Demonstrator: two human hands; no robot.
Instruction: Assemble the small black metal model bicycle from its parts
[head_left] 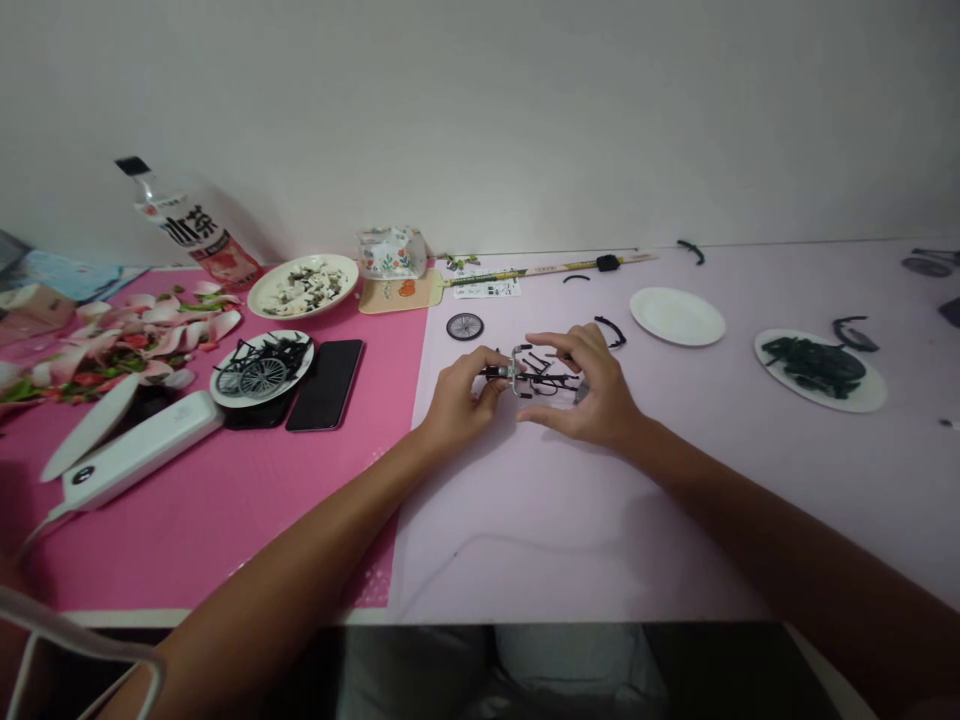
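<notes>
Between my hands is a small model bicycle [551,379], a thin black frame with silver handlebars. My left hand [461,395] is closed, pinching the front end of it between thumb and fingers. My right hand [600,385] curls round the model from the other side. Its thumb and forefinger are at the two ends of the handlebars, and the rear of the frame lies against its palm side. A loose spoked wheel [465,326] lies flat beyond my left hand. Past my right hand is a curved black piece [611,332].
Left, on pink cover: a plate of black bicycle parts [300,394], phone [330,385], white device [142,450], petals [142,330], bowl [259,302], bottle [199,230]. At the back lies a fly swatter [401,292]. Right: a white plate [677,316] and a plate of dark pieces [874,395].
</notes>
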